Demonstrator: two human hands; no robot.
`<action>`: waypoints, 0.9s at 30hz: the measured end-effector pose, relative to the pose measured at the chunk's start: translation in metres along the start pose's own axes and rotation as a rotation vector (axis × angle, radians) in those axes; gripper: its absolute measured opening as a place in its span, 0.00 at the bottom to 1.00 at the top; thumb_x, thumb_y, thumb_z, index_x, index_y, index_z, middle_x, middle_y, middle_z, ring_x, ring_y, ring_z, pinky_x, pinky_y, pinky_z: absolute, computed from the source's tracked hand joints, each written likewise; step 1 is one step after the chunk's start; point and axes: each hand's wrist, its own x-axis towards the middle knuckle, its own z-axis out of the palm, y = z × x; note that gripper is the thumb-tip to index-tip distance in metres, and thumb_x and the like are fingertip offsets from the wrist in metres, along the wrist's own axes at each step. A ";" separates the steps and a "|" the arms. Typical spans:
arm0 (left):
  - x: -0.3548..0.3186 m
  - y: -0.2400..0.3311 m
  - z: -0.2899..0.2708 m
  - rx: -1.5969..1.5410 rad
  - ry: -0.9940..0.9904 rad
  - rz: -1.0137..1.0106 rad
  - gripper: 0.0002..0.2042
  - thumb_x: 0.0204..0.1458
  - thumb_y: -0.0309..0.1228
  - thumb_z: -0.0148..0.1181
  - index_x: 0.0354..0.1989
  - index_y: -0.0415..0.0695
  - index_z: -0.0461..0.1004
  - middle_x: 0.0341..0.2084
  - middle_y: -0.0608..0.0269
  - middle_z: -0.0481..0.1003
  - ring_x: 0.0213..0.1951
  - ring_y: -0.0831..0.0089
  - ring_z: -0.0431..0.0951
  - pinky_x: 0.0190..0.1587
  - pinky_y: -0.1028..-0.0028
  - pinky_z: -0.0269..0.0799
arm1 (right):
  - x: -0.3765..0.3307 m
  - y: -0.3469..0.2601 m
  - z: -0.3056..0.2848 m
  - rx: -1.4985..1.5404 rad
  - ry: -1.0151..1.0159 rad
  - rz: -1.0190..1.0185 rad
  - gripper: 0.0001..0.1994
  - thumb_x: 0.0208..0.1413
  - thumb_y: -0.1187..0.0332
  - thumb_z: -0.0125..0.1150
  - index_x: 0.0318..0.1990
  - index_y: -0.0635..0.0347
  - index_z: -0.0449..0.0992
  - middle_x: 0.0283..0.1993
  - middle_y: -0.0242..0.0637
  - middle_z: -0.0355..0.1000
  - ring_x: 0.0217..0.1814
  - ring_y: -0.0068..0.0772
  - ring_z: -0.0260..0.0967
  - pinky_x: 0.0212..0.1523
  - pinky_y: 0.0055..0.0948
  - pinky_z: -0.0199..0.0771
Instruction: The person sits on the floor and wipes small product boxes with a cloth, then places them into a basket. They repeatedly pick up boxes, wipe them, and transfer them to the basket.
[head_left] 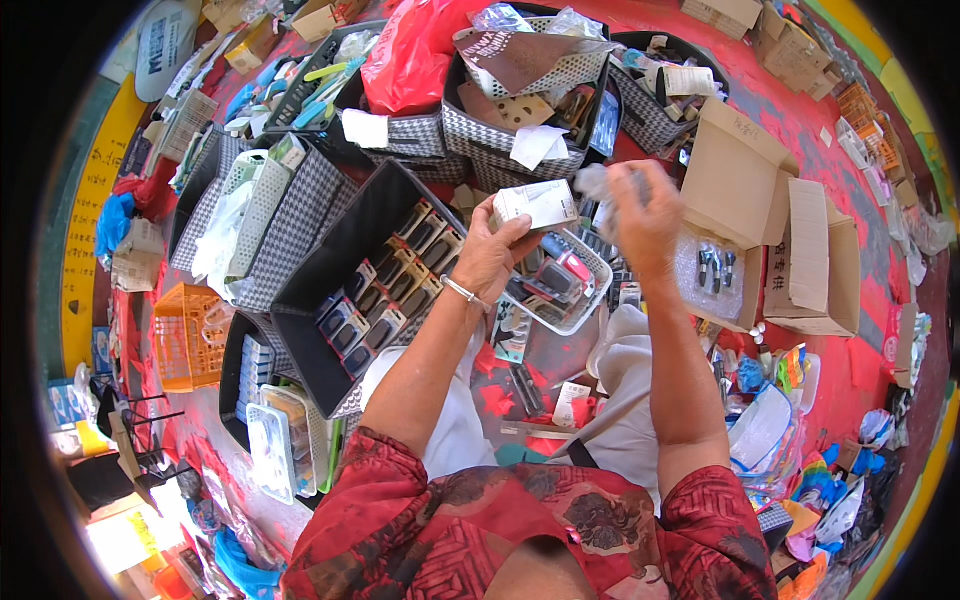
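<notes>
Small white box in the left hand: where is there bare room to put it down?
Bare room is scarce. The red floor right of the open cardboard boxes is free, and more shows past them at the top. The black bin is part empty at its upper left. Around the white mesh basket and both knees it is crowded.

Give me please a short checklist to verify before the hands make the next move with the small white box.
1. Left hand grips the small white box firmly: ok.
2. Right hand is free of anything: not ok, it holds a crumpled clear wrapper, blurred.
3. Box is closed: cannot tell.
4. White mesh basket below the hands has room: cannot tell, packets already lie in it.
5. Black bin with rows of packets is open and within reach: ok.
</notes>
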 end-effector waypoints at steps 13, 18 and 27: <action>-0.011 0.007 0.007 0.240 -0.203 0.256 0.38 0.35 0.14 0.57 0.58 0.47 0.48 0.48 0.59 0.65 0.50 0.68 0.67 0.52 0.70 0.64 | 0.021 0.025 -0.013 -0.236 0.230 -0.016 0.08 0.52 0.64 0.53 0.32 0.59 0.69 0.24 0.41 0.70 0.27 0.44 0.71 0.27 0.39 0.67; -0.004 -0.004 0.002 0.570 -0.156 0.280 0.32 0.33 0.15 0.60 0.52 0.39 0.58 0.41 0.65 0.68 0.45 0.76 0.69 0.49 0.76 0.64 | -0.007 -0.009 0.016 -0.018 -0.166 -0.455 0.07 0.51 0.65 0.53 0.31 0.58 0.69 0.26 0.40 0.70 0.27 0.47 0.69 0.27 0.35 0.67; -0.018 0.008 0.005 0.498 -0.363 0.221 0.27 0.32 0.17 0.57 0.48 0.38 0.64 0.39 0.64 0.68 0.42 0.79 0.69 0.47 0.79 0.64 | 0.019 0.024 -0.001 -0.678 -0.177 0.066 0.10 0.50 0.62 0.55 0.31 0.60 0.72 0.27 0.45 0.72 0.29 0.46 0.71 0.30 0.40 0.69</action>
